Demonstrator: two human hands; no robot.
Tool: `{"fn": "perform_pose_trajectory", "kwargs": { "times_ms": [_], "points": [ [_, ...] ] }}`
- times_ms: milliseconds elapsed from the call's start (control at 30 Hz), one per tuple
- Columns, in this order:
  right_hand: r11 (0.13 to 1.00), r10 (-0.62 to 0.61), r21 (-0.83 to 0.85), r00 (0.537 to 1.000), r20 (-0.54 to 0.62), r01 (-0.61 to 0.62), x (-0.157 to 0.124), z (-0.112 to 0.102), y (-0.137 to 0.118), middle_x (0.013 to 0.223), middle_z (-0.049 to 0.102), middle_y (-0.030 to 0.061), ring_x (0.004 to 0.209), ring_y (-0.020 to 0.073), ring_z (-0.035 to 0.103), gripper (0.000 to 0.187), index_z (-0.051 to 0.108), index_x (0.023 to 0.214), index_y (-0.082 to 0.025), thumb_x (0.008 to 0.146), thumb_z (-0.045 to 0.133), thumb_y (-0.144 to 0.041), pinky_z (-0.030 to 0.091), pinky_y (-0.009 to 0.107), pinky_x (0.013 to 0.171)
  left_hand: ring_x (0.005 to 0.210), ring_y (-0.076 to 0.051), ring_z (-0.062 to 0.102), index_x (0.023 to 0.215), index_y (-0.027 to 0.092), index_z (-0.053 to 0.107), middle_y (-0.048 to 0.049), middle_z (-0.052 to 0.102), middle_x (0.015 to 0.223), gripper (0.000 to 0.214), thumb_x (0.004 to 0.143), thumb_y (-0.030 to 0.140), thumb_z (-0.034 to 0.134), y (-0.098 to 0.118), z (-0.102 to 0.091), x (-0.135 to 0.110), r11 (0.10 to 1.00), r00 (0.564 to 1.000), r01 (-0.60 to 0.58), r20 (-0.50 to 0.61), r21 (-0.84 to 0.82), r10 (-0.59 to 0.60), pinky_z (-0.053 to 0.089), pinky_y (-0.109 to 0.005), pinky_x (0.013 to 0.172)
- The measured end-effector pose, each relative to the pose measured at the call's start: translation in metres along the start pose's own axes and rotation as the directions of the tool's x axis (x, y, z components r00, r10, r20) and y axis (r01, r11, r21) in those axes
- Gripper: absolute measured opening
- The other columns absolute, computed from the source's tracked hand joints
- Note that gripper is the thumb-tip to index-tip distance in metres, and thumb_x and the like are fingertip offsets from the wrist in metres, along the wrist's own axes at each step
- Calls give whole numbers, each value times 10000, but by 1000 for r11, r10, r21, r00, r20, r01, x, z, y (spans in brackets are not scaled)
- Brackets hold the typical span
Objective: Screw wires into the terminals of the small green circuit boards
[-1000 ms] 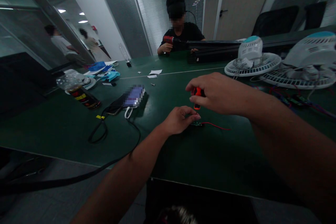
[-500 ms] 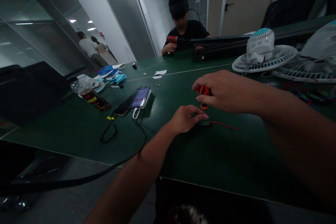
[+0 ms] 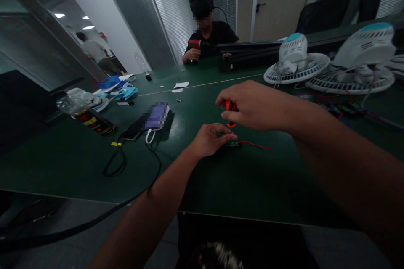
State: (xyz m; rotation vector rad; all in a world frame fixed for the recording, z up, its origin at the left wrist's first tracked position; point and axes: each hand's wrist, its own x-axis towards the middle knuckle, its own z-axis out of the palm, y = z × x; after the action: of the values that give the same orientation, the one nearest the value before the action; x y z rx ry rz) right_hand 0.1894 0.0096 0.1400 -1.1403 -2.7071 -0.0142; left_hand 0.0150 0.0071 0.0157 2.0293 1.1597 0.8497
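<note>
My right hand [image 3: 244,107] is wrapped round the red-orange and black handle of a screwdriver [image 3: 231,113], held upright with its lower end down. Just below it, a small green circuit board [image 3: 233,144] lies on the table, and a thin red wire [image 3: 255,144] runs from it to the right. My left hand [image 3: 211,139] is closed in a pinch at the board's left edge, close under the screwdriver. What sits between its fingertips is too small to make out. The screwdriver's tip is hidden near those fingertips.
Left of my hands lie a phone [image 3: 157,115] with a white cable, a black cord [image 3: 123,164] and a tipped bottle [image 3: 93,119]. White fan parts [image 3: 296,69] and wired boards [image 3: 347,108] are at right. Across the green table [image 3: 252,185], a person [image 3: 214,31] holds a red power drill [image 3: 195,43].
The view has turned slightly to the right, so everything sits further left. Both hands keep the same hold over the circuit board.
</note>
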Motion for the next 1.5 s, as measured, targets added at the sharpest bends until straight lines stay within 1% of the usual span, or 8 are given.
{"fn": "perform_pose_trajectory", "kwargs": {
  "times_ms": [233,367,500,700,933,1067,1267,1500],
  "points": [
    [1000,13,6,1000,-9,-13,-2,-4,-4,1166,764,127,1065,279,704,330,731,1201,-139,911,599,-225,482,371,886,853,-179,737,853,224,819,-32,812,896,94,879,305,780,2,-1,-1,999,1000,-11,-10,35,12,555,-328,835],
    [1000,8,-10,1000,-1,-8,-2,-5,-3,1152,764,118,1039,265,702,333,728,1205,-148,915,597,-244,476,358,872,838,-175,734,840,218,816,-31,806,888,93,873,301,791,4,-2,-1,999,1000,6,-19,46,-5,552,-319,827],
    [1000,0,-19,1000,-5,0,-2,-3,-1,1139,761,122,1024,278,698,329,728,1200,-140,921,601,-261,472,373,864,831,-167,728,827,214,816,-25,800,882,77,855,285,809,6,-1,0,999,1000,14,-21,34,-13,551,-303,819],
    [1000,7,-25,1000,-6,-8,-3,-4,-3,1099,764,108,989,263,700,305,736,1172,-144,917,609,-254,466,361,849,819,-160,713,817,218,821,-22,793,866,64,845,276,821,4,0,1,999,999,-6,-38,43,7,530,-297,801],
    [1000,-15,0,1000,-12,15,-4,-5,-2,1131,759,110,1020,248,686,304,729,1178,-130,920,610,-237,452,348,863,775,-161,705,804,216,811,-17,797,840,84,843,290,814,4,-1,0,999,999,4,-38,41,-3,529,-306,770],
    [1000,-9,-1,1000,-14,9,-4,-5,-4,1142,761,108,1042,253,690,299,734,1173,-130,917,612,-225,451,343,871,746,-155,689,806,219,811,-15,795,833,89,839,302,815,6,-1,-1,999,999,8,-41,44,-6,524,-307,751],
    [1000,16,3,1000,-17,-16,-5,-6,-7,1207,753,117,1094,277,687,355,706,1259,-133,929,607,-218,458,352,896,725,-152,686,781,211,800,-13,783,804,120,817,322,827,7,-1,0,999,998,34,-52,39,-32,528,-299,723],
    [1000,20,8,1000,-23,-19,-5,-7,-8,1167,753,125,1058,270,686,401,677,1316,-126,940,613,-247,451,350,886,674,-139,648,781,215,800,-5,776,786,140,809,350,830,4,0,1,997,997,24,-68,72,-19,491,-289,666]
  ]
}}
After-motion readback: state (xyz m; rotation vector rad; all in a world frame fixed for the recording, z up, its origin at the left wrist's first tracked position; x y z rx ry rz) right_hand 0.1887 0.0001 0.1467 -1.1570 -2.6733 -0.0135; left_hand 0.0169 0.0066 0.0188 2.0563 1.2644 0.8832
